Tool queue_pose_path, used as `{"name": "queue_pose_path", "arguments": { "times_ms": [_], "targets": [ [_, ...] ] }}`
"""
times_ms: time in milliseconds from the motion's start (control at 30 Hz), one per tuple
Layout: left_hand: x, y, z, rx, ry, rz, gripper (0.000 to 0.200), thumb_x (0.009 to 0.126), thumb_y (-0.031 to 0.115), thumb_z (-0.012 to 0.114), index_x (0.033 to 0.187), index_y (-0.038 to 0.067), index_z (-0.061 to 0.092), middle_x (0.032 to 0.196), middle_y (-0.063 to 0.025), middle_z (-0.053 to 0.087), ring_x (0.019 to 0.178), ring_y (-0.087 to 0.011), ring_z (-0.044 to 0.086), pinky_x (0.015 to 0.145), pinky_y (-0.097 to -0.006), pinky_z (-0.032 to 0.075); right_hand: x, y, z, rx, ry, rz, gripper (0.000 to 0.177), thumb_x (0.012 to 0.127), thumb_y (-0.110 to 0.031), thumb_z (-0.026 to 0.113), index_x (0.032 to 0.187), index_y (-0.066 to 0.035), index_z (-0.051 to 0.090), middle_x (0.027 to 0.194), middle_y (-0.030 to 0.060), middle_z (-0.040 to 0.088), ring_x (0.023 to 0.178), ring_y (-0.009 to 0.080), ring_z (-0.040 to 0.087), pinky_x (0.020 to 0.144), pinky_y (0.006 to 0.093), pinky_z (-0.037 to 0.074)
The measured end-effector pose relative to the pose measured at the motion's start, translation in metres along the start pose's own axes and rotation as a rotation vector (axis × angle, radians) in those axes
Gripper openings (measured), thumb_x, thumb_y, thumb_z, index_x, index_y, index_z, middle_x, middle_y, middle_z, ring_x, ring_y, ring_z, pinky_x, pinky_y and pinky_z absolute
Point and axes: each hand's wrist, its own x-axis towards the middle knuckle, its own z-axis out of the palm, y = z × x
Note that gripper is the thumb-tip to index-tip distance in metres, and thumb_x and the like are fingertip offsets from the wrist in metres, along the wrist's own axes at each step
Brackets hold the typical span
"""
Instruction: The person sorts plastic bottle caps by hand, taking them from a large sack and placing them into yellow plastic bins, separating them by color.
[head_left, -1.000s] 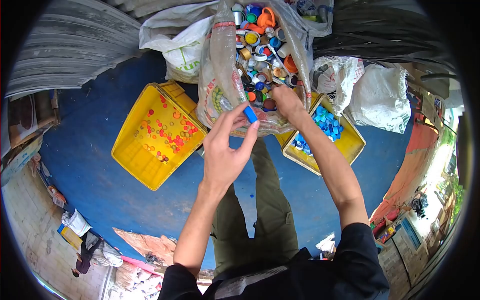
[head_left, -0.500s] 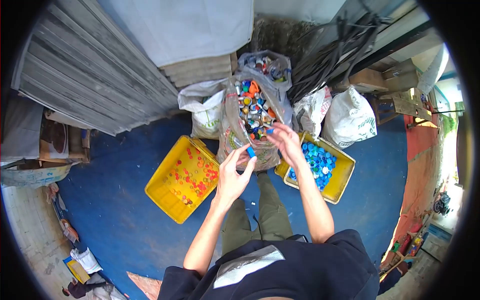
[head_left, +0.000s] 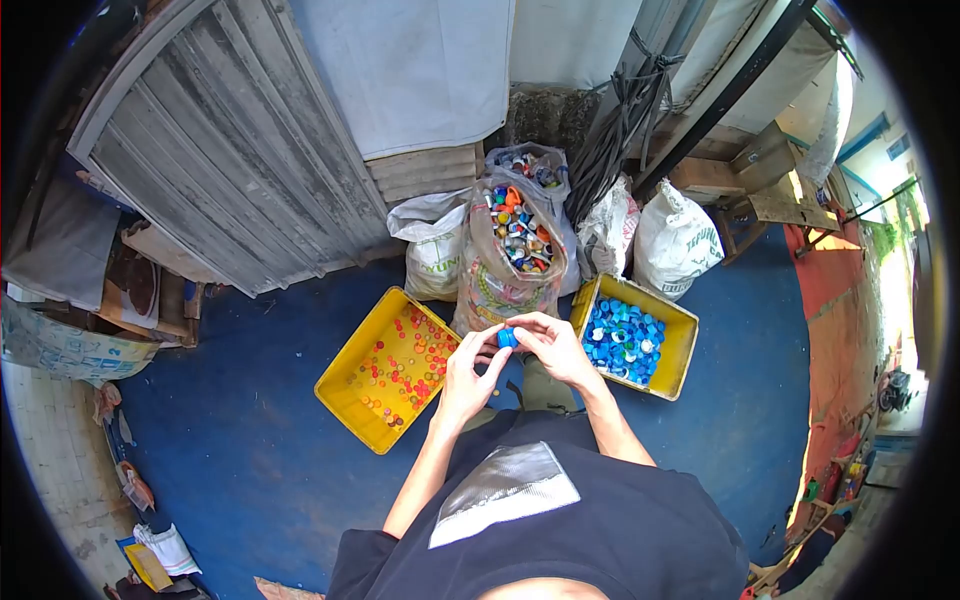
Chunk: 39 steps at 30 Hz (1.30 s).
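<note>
A small blue cap [head_left: 507, 338] sits between the fingertips of both my hands, in front of my chest. My left hand [head_left: 468, 370] pinches it from the left. From the right, my right hand [head_left: 552, 347] closes its fingers on the same cap. Just beyond them stands a clear plastic sack [head_left: 510, 262] full of mixed coloured caps. A yellow bin [head_left: 350, 358] with red and orange caps lies to the left. Another yellow bin [head_left: 678, 345] with blue caps lies to the right.
White sacks [head_left: 676, 240] and more bags stand behind the bins against a grey corrugated shutter [head_left: 230, 170]. The floor is blue [head_left: 250, 450]. Black tubing [head_left: 625, 130] leans at the back. Clutter and cardboard lie at the far left.
My right hand has come back from the sack of caps and joined my left hand on the blue cap. The camera has tilted up and away, so everything looks smaller.
</note>
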Motion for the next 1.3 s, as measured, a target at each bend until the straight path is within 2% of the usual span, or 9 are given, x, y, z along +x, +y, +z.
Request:
{"name": "queue_pose_path", "arguments": {
  "times_ms": [200, 333, 600, 767, 900, 1033, 1167, 1200, 1300],
  "targets": [
    [-0.035, -0.002, -0.01, 0.043, -0.07, 0.079, 0.042, 0.095, 0.011, 0.077, 0.136, 0.005, 0.068, 0.118, -0.0101, 0.064, 0.096, -0.0185, 0.072, 0.078, -0.0301, 0.058, -0.05, 0.016, 0.028, 0.043, 0.108, -0.03, 0.028, 0.106, -0.015, 0.068, 0.129, 0.001, 0.069, 0.122, 0.011, 0.073, 0.111, 0.017, 0.07, 0.094, 0.0333, 0.063],
    [-0.04, 0.003, -0.012, 0.05, -0.206, 0.141, 0.039, 0.094, 0.011, 0.078, 0.131, 0.005, 0.07, 0.119, -0.0105, 0.065, 0.096, -0.0193, 0.072, 0.079, -0.0311, 0.058, -0.077, 0.021, 0.03, 0.092, 0.172, -0.014, 0.028, 0.106, -0.017, 0.068, 0.127, 0.001, 0.07, 0.118, 0.0116, 0.074, 0.108, 0.0178, 0.072, 0.092, 0.0335, 0.064],
    [-0.042, 0.015, 0.026, 0.073, -0.23, 0.154, 0.035, 0.093, 0.012, 0.08, 0.126, 0.004, 0.071, 0.119, -0.0095, 0.065, 0.103, -0.0208, 0.069, 0.087, -0.033, 0.056, -0.104, 0.012, 0.004, 0.15, 0.197, -0.012, 0.028, 0.105, -0.015, 0.07, 0.126, 0.003, 0.068, 0.115, 0.0127, 0.074, 0.105, 0.0175, 0.072, 0.091, 0.0329, 0.064],
    [-0.027, 0.024, 0.087, 0.064, -0.257, 0.171, 0.031, 0.096, 0.007, 0.076, 0.126, 0.001, 0.07, 0.123, -0.0102, 0.063, 0.103, -0.0192, 0.069, 0.086, -0.0316, 0.058, -0.125, 0.004, -0.054, 0.187, 0.181, -0.106, 0.036, 0.099, -0.01, 0.078, 0.129, 0.005, 0.065, 0.114, 0.0109, 0.074, 0.105, 0.0147, 0.071, 0.096, 0.0307, 0.06],
    [-0.008, 0.037, 0.159, -0.059, -0.381, 0.135, 0.039, 0.097, 0.005, 0.076, 0.135, 0.001, 0.069, 0.123, -0.0096, 0.063, 0.099, -0.0142, 0.069, 0.083, -0.0261, 0.057, -0.152, -0.007, -0.126, 0.157, 0.266, -0.115, 0.038, 0.096, -0.008, 0.08, 0.128, 0.004, 0.064, 0.114, 0.01, 0.073, 0.105, 0.0149, 0.07, 0.094, 0.0302, 0.059],
    [0.007, 0.056, 0.241, -0.064, -0.497, 0.139, 0.045, 0.097, 0.007, 0.077, 0.141, 0.003, 0.067, 0.126, -0.0103, 0.064, 0.099, -0.0135, 0.069, 0.083, -0.0267, 0.058, -0.19, -0.013, -0.204, 0.113, 0.358, -0.101, 0.038, 0.095, -0.009, 0.081, 0.127, 0.002, 0.063, 0.118, 0.0095, 0.07, 0.106, 0.0152, 0.07, 0.093, 0.0302, 0.059],
    [0.015, 0.064, 0.319, -0.194, -0.619, 0.086, 0.05, 0.096, 0.008, 0.079, 0.144, 0.004, 0.065, 0.124, -0.0099, 0.064, 0.103, -0.0141, 0.07, 0.087, -0.0273, 0.059, -0.225, -0.016, -0.263, 0.121, 0.498, -0.104, 0.036, 0.099, -0.013, 0.078, 0.127, 0.003, 0.063, 0.115, 0.0118, 0.071, 0.101, 0.0148, 0.071, 0.085, 0.03, 0.061],
    [0.016, 0.064, 0.337, -0.256, -0.66, 0.033, 0.053, 0.095, 0.002, 0.079, 0.146, 0.001, 0.062, 0.127, -0.0068, 0.063, 0.105, -0.0115, 0.069, 0.092, -0.0262, 0.057, -0.234, -0.017, -0.277, 0.112, 0.531, -0.104, 0.036, 0.099, -0.013, 0.078, 0.127, 0.003, 0.063, 0.114, 0.0121, 0.071, 0.101, 0.015, 0.071, 0.085, 0.0298, 0.061],
    [0.019, 0.06, 0.388, -0.283, -0.719, 0.031, 0.049, 0.095, 0.002, 0.079, 0.142, 0.002, 0.064, 0.125, -0.007, 0.066, 0.107, -0.0122, 0.069, 0.095, -0.0275, 0.057, -0.261, -0.011, -0.311, 0.104, 0.623, -0.094, 0.037, 0.099, -0.014, 0.078, 0.128, 0.005, 0.064, 0.114, 0.0132, 0.071, 0.101, 0.0158, 0.071, 0.086, 0.0295, 0.061]
  ]
}}
